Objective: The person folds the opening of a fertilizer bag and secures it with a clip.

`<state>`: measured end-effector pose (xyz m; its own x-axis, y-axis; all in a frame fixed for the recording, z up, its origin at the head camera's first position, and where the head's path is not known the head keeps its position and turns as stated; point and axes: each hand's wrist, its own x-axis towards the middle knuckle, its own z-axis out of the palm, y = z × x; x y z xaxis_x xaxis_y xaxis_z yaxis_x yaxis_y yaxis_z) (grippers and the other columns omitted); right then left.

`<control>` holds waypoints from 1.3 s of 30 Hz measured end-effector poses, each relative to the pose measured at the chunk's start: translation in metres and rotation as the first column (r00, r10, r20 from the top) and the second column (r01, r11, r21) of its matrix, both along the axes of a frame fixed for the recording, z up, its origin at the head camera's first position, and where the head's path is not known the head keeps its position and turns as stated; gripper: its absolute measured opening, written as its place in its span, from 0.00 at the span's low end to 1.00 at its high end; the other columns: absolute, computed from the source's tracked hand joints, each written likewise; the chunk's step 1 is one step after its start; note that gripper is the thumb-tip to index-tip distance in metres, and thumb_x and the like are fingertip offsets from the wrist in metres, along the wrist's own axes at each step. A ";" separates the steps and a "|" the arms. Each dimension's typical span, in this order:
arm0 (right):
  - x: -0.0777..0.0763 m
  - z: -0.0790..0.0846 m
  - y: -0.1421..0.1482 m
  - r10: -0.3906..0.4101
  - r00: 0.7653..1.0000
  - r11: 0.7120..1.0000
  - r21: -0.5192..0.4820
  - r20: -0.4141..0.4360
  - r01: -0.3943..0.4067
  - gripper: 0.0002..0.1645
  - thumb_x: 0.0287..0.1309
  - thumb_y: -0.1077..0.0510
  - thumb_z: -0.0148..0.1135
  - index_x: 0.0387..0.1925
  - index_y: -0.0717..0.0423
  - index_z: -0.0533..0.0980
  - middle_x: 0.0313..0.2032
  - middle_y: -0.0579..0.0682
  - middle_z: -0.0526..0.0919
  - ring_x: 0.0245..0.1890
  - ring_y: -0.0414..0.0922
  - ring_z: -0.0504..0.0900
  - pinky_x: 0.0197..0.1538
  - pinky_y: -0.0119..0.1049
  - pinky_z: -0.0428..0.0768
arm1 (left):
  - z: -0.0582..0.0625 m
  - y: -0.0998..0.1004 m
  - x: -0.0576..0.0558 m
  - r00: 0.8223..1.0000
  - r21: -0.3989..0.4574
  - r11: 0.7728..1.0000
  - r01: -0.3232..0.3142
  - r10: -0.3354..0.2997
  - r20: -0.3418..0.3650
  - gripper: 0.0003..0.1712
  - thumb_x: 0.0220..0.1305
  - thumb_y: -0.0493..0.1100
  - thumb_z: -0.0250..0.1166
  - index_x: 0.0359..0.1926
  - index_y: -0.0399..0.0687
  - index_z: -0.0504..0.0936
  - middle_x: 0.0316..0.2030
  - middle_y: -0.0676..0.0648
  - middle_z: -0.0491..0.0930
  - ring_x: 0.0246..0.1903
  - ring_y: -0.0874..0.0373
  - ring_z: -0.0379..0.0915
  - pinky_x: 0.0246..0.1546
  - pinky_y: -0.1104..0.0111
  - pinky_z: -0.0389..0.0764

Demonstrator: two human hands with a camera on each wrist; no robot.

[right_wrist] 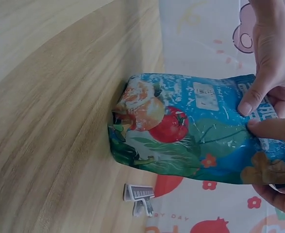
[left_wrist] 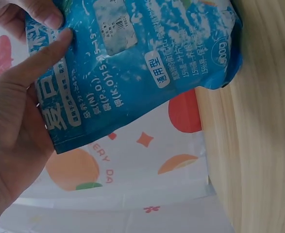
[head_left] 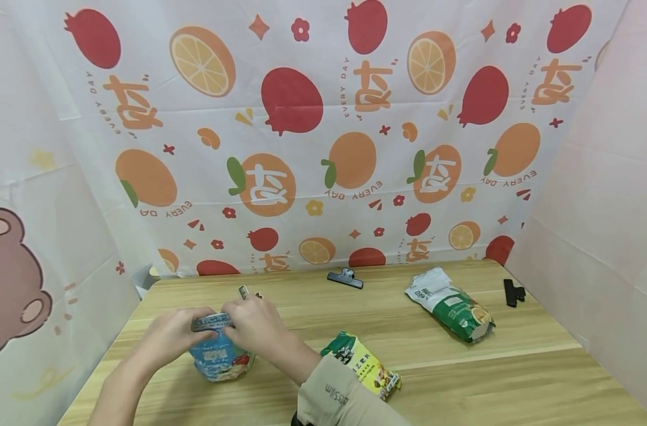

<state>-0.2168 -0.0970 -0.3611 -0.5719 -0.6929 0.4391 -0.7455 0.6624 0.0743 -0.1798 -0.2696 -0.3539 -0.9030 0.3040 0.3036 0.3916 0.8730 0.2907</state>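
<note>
A blue fertilizer bag (head_left: 216, 358) with vegetables printed on its front stands upright on the table's left part, its base on the wood. My left hand (head_left: 174, 337) grips its top edge at the left, thumb on the near face and fingers behind. On the other side of that edge my right hand (head_left: 259, 328) pinches the bag too. The two thumbs come close together near the top in the right wrist view, over the blue plastic (right_wrist: 181, 97). Behind my right hand lies a clip with a piano-key pattern (right_wrist: 140, 193), partly hidden in the head view.
A yellow and green bag (head_left: 373, 370) lies right of my right forearm, partly covered by the sleeve (head_left: 344, 396). Farther right lies a green and white bag (head_left: 453, 307). One dark clip (head_left: 345, 278) is at the back edge, another black clip (head_left: 513, 292) at the right.
</note>
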 end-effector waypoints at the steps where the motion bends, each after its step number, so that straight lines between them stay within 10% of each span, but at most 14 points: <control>1: 0.000 0.000 0.000 -0.005 1.000 1.000 -0.001 0.003 0.005 0.12 0.53 0.44 0.65 0.36 0.43 0.79 0.25 0.34 0.77 0.20 0.32 0.65 0.17 0.20 0.60 | 0.000 0.000 0.000 1.000 0.000 1.000 -0.007 0.007 -0.007 0.13 0.44 0.42 0.73 0.34 0.49 0.82 0.25 0.57 0.80 0.24 0.63 0.75 0.24 0.63 0.76; 18: -0.005 -0.016 -0.001 -0.002 0.995 0.994 -0.113 -0.100 -0.009 0.09 0.49 0.46 0.68 0.33 0.42 0.82 0.26 0.33 0.80 0.19 0.30 0.64 0.18 0.18 0.58 | -0.011 -0.001 -0.003 0.980 0.001 1.000 0.009 -0.009 -0.199 0.09 0.37 0.41 0.76 0.24 0.54 0.84 0.19 0.61 0.79 0.17 0.72 0.68 0.17 0.72 0.70; 39: -0.006 -0.015 0.010 0.145 0.988 0.970 -0.192 -0.045 -0.151 0.10 0.64 0.49 0.54 0.37 0.46 0.79 0.34 0.36 0.80 0.30 0.31 0.72 0.30 0.15 0.66 | -0.008 -0.003 0.002 0.994 0.130 0.991 -0.021 0.035 -0.102 0.08 0.50 0.42 0.71 0.34 0.50 0.85 0.29 0.54 0.82 0.27 0.61 0.78 0.24 0.68 0.77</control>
<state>-0.2230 -0.0872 -0.3758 -0.4538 -0.6687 0.5890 -0.8358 0.5486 -0.0211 -0.1774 -0.2721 -0.3623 -0.8722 0.2316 0.4308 0.4014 0.8423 0.3599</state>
